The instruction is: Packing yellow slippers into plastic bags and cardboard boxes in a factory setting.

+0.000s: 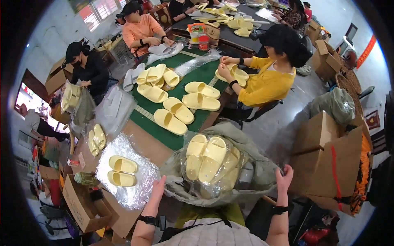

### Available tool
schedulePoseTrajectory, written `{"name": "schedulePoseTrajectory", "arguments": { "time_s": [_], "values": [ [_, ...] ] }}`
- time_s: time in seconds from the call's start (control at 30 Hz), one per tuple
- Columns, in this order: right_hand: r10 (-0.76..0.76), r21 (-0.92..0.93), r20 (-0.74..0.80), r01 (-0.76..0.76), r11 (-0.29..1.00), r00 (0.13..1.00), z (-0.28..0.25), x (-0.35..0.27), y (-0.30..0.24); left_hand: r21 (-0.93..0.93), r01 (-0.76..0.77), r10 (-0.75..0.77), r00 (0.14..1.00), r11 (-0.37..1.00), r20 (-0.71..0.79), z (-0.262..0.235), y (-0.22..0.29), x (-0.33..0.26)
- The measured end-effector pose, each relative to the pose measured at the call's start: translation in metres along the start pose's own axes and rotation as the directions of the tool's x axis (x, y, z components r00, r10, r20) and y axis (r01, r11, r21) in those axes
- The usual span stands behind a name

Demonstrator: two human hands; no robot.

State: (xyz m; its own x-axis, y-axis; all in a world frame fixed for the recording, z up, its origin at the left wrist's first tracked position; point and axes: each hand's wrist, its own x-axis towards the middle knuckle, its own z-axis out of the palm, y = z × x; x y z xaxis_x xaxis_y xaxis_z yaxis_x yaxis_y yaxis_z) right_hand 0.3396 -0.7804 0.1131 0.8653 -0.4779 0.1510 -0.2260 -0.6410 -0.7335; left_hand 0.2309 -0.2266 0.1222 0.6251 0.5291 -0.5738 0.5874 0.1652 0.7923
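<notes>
Between my hands is a large grey-green woven sack (262, 164), its mouth spread wide at the table's near edge. Pale yellow slide sandals (213, 159) in clear plastic bags lie inside it. My left hand (159, 187) is closed on the left side of the rim, its fingers partly hidden by the cloth. At the right side, my right hand (284, 178) pinches the rim between thumb and curled fingers. Left of the sack, a pair of yellow slides (122, 171) rests on a stack of clear plastic bags (141, 192).
More yellow slides (176, 110) lie on the green mat (141, 107). A co-worker in yellow (266, 82) sits at the table's right side; others work beyond and to the left. Cardboard boxes stand at right (324, 164) and lower left (82, 205).
</notes>
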Motion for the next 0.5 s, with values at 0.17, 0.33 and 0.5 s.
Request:
{"name": "schedulePoseTrajectory", "arguments": {
  "time_s": [0.17,0.33,0.5],
  "values": [
    [-0.662,0.03,0.346,0.697,0.716,0.665,0.047,0.006,-0.146,0.041,-0.022,0.021,1.0,0.999,0.023,0.001,-0.03,0.021],
    [-0.661,-0.067,0.608,0.858,0.51,0.441,0.186,0.027,-0.134,0.181,-0.236,0.231,0.972,0.955,0.046,0.008,-0.049,0.034],
    [-0.562,-0.466,0.562,0.794,0.391,0.607,0.229,0.066,-0.099,0.935,-0.273,0.574,0.813,0.224,0.1,0.046,0.033,-0.032]
  ]
}}
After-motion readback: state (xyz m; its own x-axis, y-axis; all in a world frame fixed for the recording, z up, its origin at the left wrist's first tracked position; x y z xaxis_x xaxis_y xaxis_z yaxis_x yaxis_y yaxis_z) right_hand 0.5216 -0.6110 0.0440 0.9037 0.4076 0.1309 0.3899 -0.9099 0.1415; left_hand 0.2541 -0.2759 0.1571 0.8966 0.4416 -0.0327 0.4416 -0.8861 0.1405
